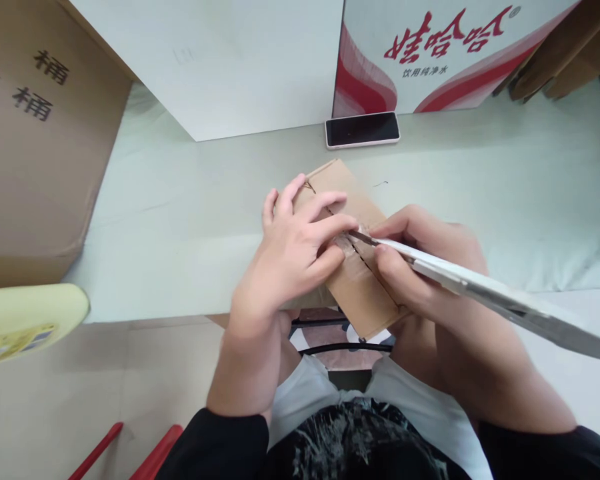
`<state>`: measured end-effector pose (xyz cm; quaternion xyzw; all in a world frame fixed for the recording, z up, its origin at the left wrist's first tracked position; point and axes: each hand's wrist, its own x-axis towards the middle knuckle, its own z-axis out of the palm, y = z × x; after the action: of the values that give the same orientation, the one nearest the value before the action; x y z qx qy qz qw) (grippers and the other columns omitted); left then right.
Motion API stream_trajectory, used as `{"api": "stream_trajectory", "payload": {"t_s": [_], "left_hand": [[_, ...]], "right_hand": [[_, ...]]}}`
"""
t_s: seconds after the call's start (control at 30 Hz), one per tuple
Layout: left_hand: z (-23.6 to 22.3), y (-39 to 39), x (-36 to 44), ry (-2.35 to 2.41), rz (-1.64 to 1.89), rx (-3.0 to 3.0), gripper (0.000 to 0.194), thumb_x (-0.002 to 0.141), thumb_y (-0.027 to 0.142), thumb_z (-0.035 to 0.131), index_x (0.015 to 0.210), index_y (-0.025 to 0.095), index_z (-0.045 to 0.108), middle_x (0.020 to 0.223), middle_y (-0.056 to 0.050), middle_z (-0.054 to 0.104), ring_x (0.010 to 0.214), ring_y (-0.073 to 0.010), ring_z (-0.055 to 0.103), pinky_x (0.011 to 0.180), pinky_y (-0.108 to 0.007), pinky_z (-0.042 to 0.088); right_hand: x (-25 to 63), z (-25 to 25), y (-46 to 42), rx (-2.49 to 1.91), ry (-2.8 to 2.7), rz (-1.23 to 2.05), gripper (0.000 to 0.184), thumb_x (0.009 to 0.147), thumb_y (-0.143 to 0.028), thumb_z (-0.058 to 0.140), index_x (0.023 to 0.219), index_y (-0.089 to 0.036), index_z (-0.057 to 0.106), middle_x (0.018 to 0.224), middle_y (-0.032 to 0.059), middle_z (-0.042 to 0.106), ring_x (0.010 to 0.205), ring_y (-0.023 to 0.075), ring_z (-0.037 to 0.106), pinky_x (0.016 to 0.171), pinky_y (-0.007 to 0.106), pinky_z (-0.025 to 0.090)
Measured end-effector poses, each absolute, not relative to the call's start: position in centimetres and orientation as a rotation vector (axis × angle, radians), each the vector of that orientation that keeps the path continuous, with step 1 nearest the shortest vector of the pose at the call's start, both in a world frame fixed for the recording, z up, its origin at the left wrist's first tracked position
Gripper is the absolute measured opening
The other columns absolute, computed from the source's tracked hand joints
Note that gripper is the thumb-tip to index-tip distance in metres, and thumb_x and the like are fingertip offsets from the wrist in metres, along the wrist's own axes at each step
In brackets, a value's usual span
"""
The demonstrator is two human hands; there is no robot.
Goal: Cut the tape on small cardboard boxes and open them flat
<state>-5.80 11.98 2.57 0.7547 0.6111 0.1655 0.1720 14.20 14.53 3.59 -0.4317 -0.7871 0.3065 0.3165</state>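
Noting progress, we see the cardboard box [363,293] closed at the table's [180,220] near edge, tape [347,248] left mid-seam, no flap raised, left hand [293,247] spread on top, right hand [427,230] gripping the knife [460,276], blade at the seam.

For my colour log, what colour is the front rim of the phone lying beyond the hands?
Pale pink; the head view shows the phone.

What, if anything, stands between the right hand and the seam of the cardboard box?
Only the knife, held by the right hand, its blade at the seam of the cardboard box. The left hand rests close beside.
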Motion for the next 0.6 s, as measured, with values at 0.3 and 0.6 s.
{"api": "stream_trajectory", "payload": {"t_s": [0.3, 0.6], "left_hand": [[2.7, 12.0, -5.6, 1.722, 0.473, 2.088, 0.038, 0.091, 0.025, 0.052, 0.121, 0.038, 0.073, 0.15, 0.002, 0.059, 0.16, -0.0412, 0.021, 0.127, -0.074, 0.008], [2.5, 12.1, -5.5, 1.749, 0.48, 2.081, 0.036, 0.092, 0.026, 0.053, 0.118, 0.038, 0.075, 0.148, 0.001, 0.059, 0.159, -0.0413, 0.022, 0.127, -0.072, 0.008]], "right_hand": [[13.8, 3.2, 14.7, -1.167, -2.127, 0.77, 0.005, 0.085, -0.025, 0.063, 0.088, -0.028, 0.064, 0.07, -0.0028, 0.072, 0.051, 0.0129, 0.057, 0.05, 0.028, 0.039], [13.8, 2.7, 15.5, -1.194, -2.241, 0.736, 0.008, 0.085, -0.033, 0.063, 0.087, -0.028, 0.069, 0.063, -0.0011, 0.069, 0.049, 0.0162, 0.058, 0.051, 0.03, 0.039]]}}
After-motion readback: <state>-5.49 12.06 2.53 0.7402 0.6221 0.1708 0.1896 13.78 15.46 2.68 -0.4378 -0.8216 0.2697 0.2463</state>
